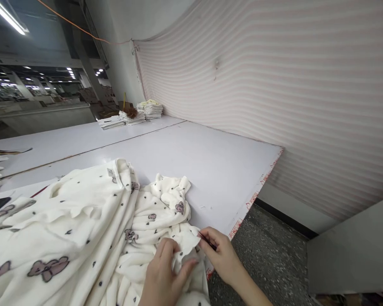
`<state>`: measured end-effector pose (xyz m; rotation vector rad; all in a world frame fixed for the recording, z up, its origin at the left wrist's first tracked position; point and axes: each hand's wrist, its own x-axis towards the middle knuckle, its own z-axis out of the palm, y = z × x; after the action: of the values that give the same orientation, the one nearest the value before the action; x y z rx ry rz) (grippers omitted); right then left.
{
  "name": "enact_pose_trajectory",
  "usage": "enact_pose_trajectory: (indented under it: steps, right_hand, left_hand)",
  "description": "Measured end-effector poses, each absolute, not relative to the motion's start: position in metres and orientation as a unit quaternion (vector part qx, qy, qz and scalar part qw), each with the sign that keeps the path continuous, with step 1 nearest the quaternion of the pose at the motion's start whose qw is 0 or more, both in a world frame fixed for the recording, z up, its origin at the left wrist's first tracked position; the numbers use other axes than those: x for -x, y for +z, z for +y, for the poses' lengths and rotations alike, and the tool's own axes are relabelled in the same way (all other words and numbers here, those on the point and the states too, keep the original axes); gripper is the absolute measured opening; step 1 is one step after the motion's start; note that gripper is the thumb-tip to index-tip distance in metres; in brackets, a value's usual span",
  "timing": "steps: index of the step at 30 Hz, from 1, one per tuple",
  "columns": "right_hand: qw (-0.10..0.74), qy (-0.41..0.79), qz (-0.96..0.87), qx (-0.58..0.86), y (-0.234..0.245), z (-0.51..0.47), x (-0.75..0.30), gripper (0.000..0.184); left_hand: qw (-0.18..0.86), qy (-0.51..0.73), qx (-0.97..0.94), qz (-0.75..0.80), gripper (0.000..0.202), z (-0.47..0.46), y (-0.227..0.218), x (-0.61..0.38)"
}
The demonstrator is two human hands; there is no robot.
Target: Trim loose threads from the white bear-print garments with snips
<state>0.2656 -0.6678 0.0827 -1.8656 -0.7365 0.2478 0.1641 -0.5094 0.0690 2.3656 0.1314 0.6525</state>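
Note:
My left hand (164,272) is closed on a white fleece garment (153,216) printed with brown bears and small dark dots, near the table edge. My right hand (220,250) grips a slim dark tool (207,240) that looks like thread snips. Its tip meets a raised flap of the white cloth, just right of the left fingers. To the left lies a pile of similar garments (83,221), with a small label (111,174) at one neckline.
The pale table (207,153) has red-printed tape along its right edge. Folded white stacks (150,109) stand at the far end. A striped cloth sheet (258,76) hangs behind. Speckled floor (274,255) shows at right, beside a grey panel (351,246).

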Motion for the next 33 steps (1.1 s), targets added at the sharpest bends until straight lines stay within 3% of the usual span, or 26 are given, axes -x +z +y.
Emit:
enact_pose_trajectory:
  steps: [4,6,9,12,20,28,33]
  right_hand:
    - [0.551,0.04,-0.305,0.776,0.08,-0.668,-0.253,0.012]
    - [0.561,0.021,-0.296,0.772,0.08,-0.664,-0.25,0.012]
    - [0.592,0.026,-0.237,0.77,0.081,-0.651,-0.25,0.004]
    - [0.642,0.077,-0.221,0.73,0.08,-0.642,-0.251,0.011]
    - [0.626,0.124,-0.334,0.694,0.078,-0.643,-0.243,0.018]
    - [0.502,-0.004,-0.365,0.784,0.064,-0.639,-0.236,0.032]
    - [0.5,-0.014,-0.335,0.799,0.052,-0.64,-0.236,0.028]
  left_hand:
    - [0.3,0.341,-0.89,0.032,0.018,-0.508,0.064,-0.162]
    - [0.37,0.326,-0.87,0.021,0.015,-0.507,0.065,-0.161]
    - [0.551,0.173,-0.814,0.063,0.006,-0.503,0.07,-0.164]
    - [0.672,0.07,-0.728,0.115,0.022,-0.498,0.075,-0.169]
    - [0.796,0.028,-0.588,0.143,0.029,-0.497,0.081,-0.172]
    - [0.732,0.021,-0.669,0.126,0.034,-0.496,0.077,-0.175]
    - [0.683,0.015,-0.722,0.107,0.03,-0.498,0.075,-0.174]
